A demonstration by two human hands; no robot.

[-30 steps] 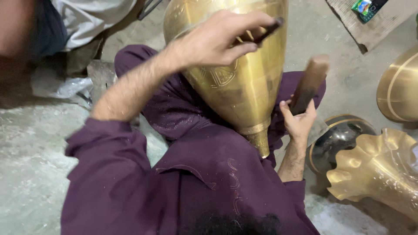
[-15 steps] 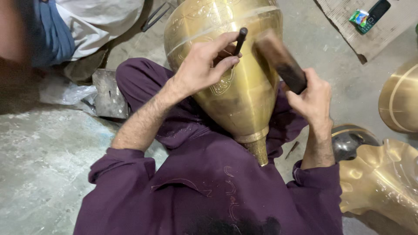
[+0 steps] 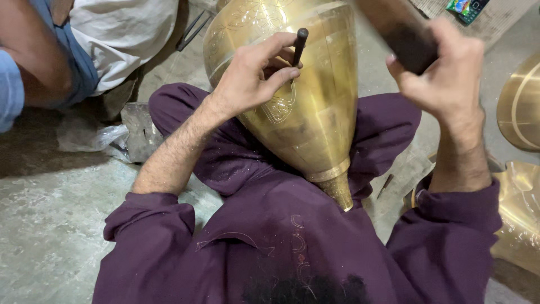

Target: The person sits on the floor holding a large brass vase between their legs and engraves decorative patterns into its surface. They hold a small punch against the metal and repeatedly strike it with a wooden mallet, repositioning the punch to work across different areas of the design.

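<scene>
Nearby, left hand (image 3: 253, 76) pinches a chisel (image 3: 299, 45) on the brass vase (image 3: 315, 118) (right hand (image 3: 444, 73) grips a mallet (image 3: 402, 36)).

Metal workshop: brass vessels (image 3: 520, 101), concrete floor (image 3: 50, 225)

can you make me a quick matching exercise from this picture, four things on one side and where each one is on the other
Things:
1. thin dark metal punch
2. dark blurred hammer
3. large engraved brass vessel
4. crumpled clear plastic bag

Places:
A. on the grey floor beside the left knee
B. pinched in the left hand, tip against the brass
C. resting across the lap on the purple trousers
D. raised in the right hand

Pairs: 1-B, 2-D, 3-C, 4-A
</scene>
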